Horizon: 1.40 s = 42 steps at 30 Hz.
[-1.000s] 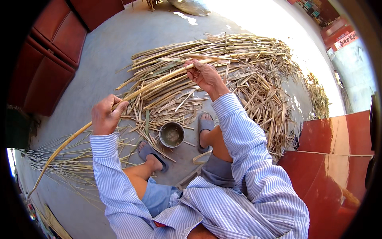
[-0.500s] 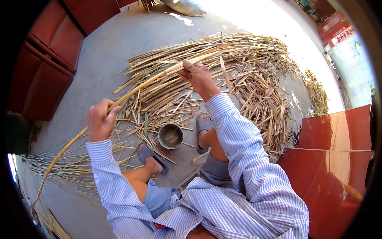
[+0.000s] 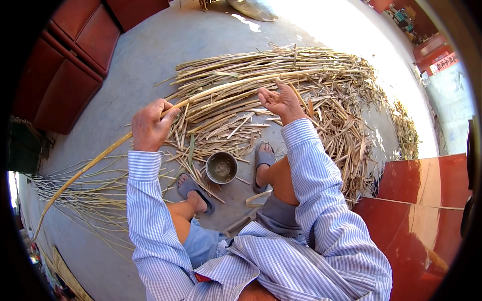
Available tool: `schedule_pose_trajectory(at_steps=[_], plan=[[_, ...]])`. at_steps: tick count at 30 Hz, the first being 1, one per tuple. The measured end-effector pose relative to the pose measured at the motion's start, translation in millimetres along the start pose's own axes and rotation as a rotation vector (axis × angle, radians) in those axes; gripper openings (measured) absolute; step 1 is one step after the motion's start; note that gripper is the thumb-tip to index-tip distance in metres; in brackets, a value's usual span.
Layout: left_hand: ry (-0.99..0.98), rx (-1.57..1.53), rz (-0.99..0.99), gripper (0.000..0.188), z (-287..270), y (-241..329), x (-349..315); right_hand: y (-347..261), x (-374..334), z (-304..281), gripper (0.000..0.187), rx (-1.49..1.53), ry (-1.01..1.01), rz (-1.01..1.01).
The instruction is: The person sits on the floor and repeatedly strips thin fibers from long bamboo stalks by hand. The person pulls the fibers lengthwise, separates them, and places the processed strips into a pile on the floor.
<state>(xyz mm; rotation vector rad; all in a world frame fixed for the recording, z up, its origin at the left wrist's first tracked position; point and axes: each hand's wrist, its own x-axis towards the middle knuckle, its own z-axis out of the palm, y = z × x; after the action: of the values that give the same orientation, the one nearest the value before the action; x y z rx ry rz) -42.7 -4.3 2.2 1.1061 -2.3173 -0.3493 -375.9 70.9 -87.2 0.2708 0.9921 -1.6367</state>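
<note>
A long pale-yellow reed stalk (image 3: 216,91) slants across in front of me, its thin lower end curving down at the left. My left hand (image 3: 153,125) is closed round it near the middle. My right hand (image 3: 282,103) is open just under the stalk's far right part, palm turned up and fingers apart. Beside that wrist is a narrow tan strip of husk (image 3: 300,97); whether it touches the hand I cannot tell. Beyond lies a heap of cut stalks (image 3: 241,67) on the floor.
A dark metal bowl (image 3: 221,168) with murky liquid stands between my sandalled feet. Dry husks (image 3: 336,135) are piled at the right, thin branching stems (image 3: 95,185) spread at the left. Red chairs (image 3: 65,85) are at the far left, and glossy red panels (image 3: 396,220) at the right.
My right hand has come off the stalk, opened and moved right and slightly down. My left hand, still gripping the stalk, has shifted right and up in the picture; the whole view has shifted too.
</note>
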Motion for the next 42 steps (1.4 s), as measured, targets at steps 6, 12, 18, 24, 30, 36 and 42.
schedule_pose_trajectory(at_steps=[6, 12, 18, 24, 30, 36, 42], plan=[[-0.077, -0.029, 0.057, 0.018, 4, 9, -2, 3, 18, -5, 0.026, -0.2, -0.236, -0.139], [0.016, -0.277, -0.153, 0.019, 32, -2, 2, 44, -5, 25, 0.019, -0.26, -0.32, -0.14], [0.258, 0.213, -0.028, 0.03, 25, -24, 18, 56, 0, 25, 0.02, -0.313, -0.346, -0.094], [0.038, 0.266, 0.275, 0.03, 53, 16, 16, 89, -26, 49, 0.013, -0.143, -0.555, -0.054], [-0.124, -0.142, 0.192, 0.022, 46, 13, 17, 69, -34, 46, 0.013, -0.143, -0.574, -0.119], [-0.286, -0.127, -0.04, 0.023, 12, -1, -10, 35, -20, 38, 0.017, -0.225, -0.616, -0.29], [-0.208, 0.05, 0.041, 0.024, 6, -7, -33, 28, -21, 31, 0.021, -0.396, -0.422, -0.355]])
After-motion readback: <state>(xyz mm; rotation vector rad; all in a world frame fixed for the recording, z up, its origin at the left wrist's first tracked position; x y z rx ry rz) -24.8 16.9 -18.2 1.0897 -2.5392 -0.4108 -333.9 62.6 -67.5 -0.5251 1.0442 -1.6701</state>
